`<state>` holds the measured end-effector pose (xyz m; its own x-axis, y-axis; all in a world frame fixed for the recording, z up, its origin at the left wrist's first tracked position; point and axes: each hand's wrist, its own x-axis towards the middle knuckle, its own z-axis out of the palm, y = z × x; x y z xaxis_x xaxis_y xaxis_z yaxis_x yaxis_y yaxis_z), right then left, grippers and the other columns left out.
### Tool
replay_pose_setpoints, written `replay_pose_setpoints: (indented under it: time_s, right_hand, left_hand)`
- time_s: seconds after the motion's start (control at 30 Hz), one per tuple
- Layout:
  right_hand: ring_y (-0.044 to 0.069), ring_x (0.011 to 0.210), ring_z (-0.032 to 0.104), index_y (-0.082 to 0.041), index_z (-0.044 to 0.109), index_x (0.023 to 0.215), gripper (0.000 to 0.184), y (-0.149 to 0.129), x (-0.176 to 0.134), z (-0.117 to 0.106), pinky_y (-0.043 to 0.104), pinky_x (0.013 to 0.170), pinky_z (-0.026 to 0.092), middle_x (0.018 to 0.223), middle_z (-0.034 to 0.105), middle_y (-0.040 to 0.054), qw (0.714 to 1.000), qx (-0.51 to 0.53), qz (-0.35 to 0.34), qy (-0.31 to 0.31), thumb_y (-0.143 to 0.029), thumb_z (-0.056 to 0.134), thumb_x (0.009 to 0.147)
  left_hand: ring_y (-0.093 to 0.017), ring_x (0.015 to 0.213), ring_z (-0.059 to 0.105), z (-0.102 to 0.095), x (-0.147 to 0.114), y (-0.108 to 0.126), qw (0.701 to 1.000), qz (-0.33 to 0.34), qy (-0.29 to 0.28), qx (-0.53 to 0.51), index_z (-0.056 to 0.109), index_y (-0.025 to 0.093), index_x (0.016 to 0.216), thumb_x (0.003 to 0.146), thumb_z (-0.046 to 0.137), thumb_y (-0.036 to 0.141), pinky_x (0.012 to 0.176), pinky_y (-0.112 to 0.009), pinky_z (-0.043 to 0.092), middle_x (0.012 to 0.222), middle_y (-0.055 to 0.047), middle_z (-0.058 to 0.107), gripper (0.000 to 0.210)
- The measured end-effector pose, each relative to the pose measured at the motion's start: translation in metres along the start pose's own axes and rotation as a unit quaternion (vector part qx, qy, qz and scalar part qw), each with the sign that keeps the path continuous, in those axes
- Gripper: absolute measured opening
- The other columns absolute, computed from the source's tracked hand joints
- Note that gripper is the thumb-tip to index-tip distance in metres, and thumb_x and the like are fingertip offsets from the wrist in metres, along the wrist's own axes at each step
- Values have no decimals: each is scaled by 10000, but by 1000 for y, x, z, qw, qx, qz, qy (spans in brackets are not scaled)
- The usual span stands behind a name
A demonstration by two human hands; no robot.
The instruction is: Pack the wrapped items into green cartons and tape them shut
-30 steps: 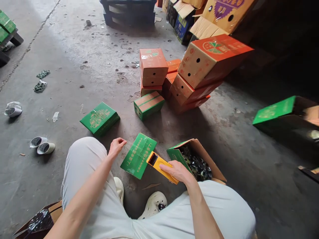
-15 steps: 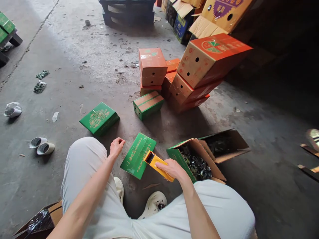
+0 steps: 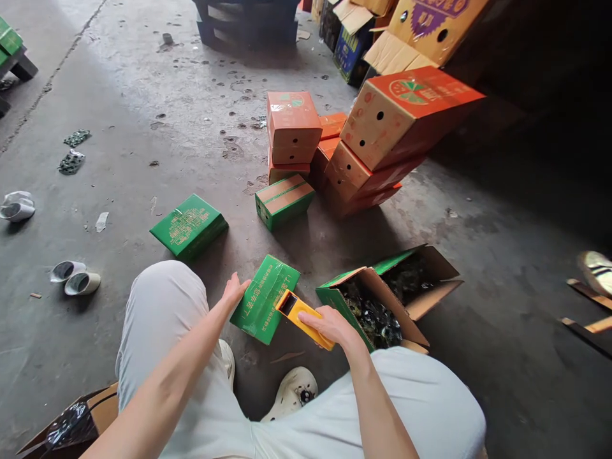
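My right hand [image 3: 326, 324] is closed around a yellow tape dispenser [image 3: 306, 320], whose dark front end lies over the right edge of a green cardboard box [image 3: 262, 299]. The box stands between my knees, with printed lettering and a shiny strip of clear tape across its top. At the box's left edge, my left hand [image 3: 236, 291] rests with its fingers stretched out and nothing visible in them; its fingertips seem to touch the box. Right of the dispenser, two open green cartons [image 3: 342, 299] hold dark, shiny plastic-looking pieces.
A closed green box [image 3: 189, 223] and another green box with brown stripes [image 3: 285, 201] lie ahead. Behind them rise stacked orange cartons [image 3: 382, 121]. White cups [image 3: 82, 283] stand at left, a dark pallet [image 3: 246, 22] at the back. A shoe [image 3: 597, 271] shows at far right.
My left hand has moved right and slightly down to the box's left edge, its pinched fingers now stretched out. The right hand and the dispenser have stayed in place. The view has shifted slightly.
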<state>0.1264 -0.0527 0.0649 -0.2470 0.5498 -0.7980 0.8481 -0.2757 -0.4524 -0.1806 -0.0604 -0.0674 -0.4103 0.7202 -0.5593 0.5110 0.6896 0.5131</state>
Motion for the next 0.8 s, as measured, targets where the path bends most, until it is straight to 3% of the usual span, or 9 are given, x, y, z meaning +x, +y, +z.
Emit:
replay_pose_setpoints:
  time_s: [0.13,0.23,0.37,0.5,0.6,0.8]
  right_hand:
    - [201,669,675,-157,680,754,511,0,2,-2,263,554,397,732,733,89,999,-33,-3,5,-626,582,929]
    - [207,645,669,-147,693,767,525,-1,5,-3,275,553,400,723,731,100,1000,-21,-4,-3,-628,569,938]
    - [220,687,675,-149,706,794,536,-6,7,0,289,600,427,753,735,98,999,-47,-8,-1,-645,559,933]
    - [230,748,665,-167,691,757,506,-9,3,0,309,642,425,790,731,94,997,-73,-16,13,-629,573,926]
    - [221,730,636,-182,684,746,478,3,-11,-6,325,625,407,776,714,75,999,-49,-19,2,-615,582,919]
    - [237,745,640,-184,697,775,489,41,-23,-16,334,598,373,854,747,106,998,-46,47,-8,-657,631,879]
  left_hand:
    - [-260,1480,455,14,-26,14,984,134,97,69,495,149,1527,1061,343,321,1230,-415,346,1574,-166,511,520]
    - [-294,1559,317,39,-56,28,959,209,121,148,348,149,1632,1060,377,421,1239,-471,318,1702,-168,315,634]
    - [-342,1539,328,60,-76,40,947,164,160,226,277,141,1665,1067,353,476,1209,-549,324,1723,-184,243,689]
    - [-313,1424,473,56,-69,43,951,112,173,229,243,153,1675,1086,289,477,1160,-531,383,1686,-172,348,674]
    - [-309,1396,497,53,-64,44,952,99,170,233,261,157,1670,1087,283,488,1133,-518,409,1664,-165,394,670]
    - [-311,1388,496,55,-64,42,951,95,166,242,246,164,1675,1087,289,482,1125,-515,411,1648,-171,419,671]
